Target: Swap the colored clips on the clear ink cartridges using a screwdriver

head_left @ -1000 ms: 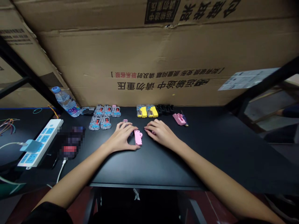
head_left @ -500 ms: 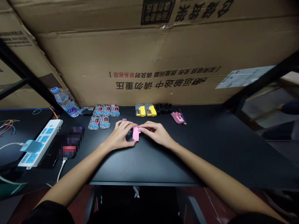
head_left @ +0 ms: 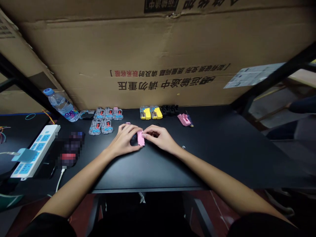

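A small pink plastic piece (head_left: 140, 138), shaped like part of a toy gun, is held just above the front middle of the black table. My left hand (head_left: 125, 140) grips it from the left, with the thumb at its lower end and the fingers along its top. At its upper right edge, my right hand (head_left: 160, 138) pinches with thumb and forefinger; the fingertips cover that spot. A dark part (head_left: 133, 138) shows beneath my left fingers, mostly hidden. Another pink bit (head_left: 127, 123) peeks out behind the left knuckles.
Several clear toy-gun shells (head_left: 107, 126) lie behind on the left. Yellow toy guns (head_left: 156, 112), black parts (head_left: 170, 110) and a pink part (head_left: 184, 119) line the back. A bottle (head_left: 63, 105), power strip (head_left: 37, 149) and phone (head_left: 71, 149) stand left. Cardboard (head_left: 148, 49) walls the rear.
The whole view has shifted slightly. My right fingertips now cover the pink piece's upper right edge, where a small pink loop showed before. A small pale bit now shows beside my right wrist.
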Demonstrator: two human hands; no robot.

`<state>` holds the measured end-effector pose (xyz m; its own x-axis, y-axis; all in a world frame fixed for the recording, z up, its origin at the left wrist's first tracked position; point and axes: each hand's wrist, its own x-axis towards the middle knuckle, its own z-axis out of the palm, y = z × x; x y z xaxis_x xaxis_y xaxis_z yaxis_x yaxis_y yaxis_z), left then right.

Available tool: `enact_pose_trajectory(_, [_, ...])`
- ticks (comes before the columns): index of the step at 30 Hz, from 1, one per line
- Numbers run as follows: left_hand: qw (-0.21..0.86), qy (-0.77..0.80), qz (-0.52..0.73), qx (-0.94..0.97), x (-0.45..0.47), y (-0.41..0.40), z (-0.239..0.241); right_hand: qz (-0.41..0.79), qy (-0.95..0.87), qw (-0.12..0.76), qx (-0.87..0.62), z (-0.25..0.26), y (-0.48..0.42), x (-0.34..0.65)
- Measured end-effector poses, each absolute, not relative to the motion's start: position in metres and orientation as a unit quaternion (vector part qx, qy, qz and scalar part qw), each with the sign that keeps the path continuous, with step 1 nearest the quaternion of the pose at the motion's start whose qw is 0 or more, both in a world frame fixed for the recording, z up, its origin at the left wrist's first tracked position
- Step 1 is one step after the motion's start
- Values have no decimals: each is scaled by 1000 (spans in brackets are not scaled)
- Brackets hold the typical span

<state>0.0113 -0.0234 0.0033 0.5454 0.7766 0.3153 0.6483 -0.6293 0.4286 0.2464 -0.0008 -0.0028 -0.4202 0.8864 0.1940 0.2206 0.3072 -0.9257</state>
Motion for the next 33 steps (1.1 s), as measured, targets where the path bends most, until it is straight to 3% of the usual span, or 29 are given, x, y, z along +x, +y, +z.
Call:
enact_pose_trajectory(5, [131, 409, 231, 873, 13, -23, 3, 507, -668, 396, -374, -7, -3, 241])
enact_pose_trajectory(11, [125, 406, 231, 875, 12, -24, 5, 501, -672, 406, -364, -16, 0, 243])
enact_pose_trajectory(15, [123, 408, 235, 874, 12, -25, 5, 397, -756, 374, -362, -10, 3, 257])
enact_pose_trajectory(19, [147, 414, 252, 862, 13, -26, 7, 269, -856, 355, -261, 1, 3, 266])
enact_pose_trajectory(23, [205, 410, 258, 850, 14, -28, 7, 211, -889, 340, -224, 3, 0, 265])
enact_pose_trajectory(28, [212, 414, 284, 839, 12, -26, 4, 250, -850, 355, -297, -3, 1, 263])
enact_pose_trajectory(33, [152, 406, 282, 856, 14, -25, 0, 394, -772, 348, -356, -6, -4, 256])
